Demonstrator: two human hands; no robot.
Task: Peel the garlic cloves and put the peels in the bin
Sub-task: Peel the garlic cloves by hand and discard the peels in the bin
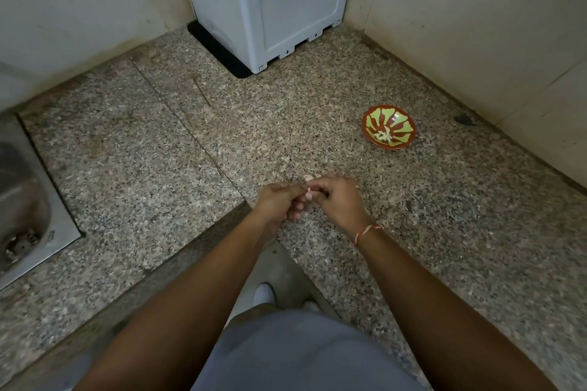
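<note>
left hand (pixel 277 202), right hand (pixel 336 198), apparently pinching garlic clove (pixel 308 188)

Kitchen: granite counter (pixel 158 143), steel sink (pixel 22 200)

Red bowl (pixel 388 127) with green stripes; speckled grey-brown counter (pixel 158 143); pale grey box (pixel 266 3).

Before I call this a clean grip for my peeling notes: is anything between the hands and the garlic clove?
Nothing visible. The left hand and right hand meet over the counter, both pinching the garlic clove directly between their fingertips. The bowl sits apart to the right. No bin is in view.
</note>
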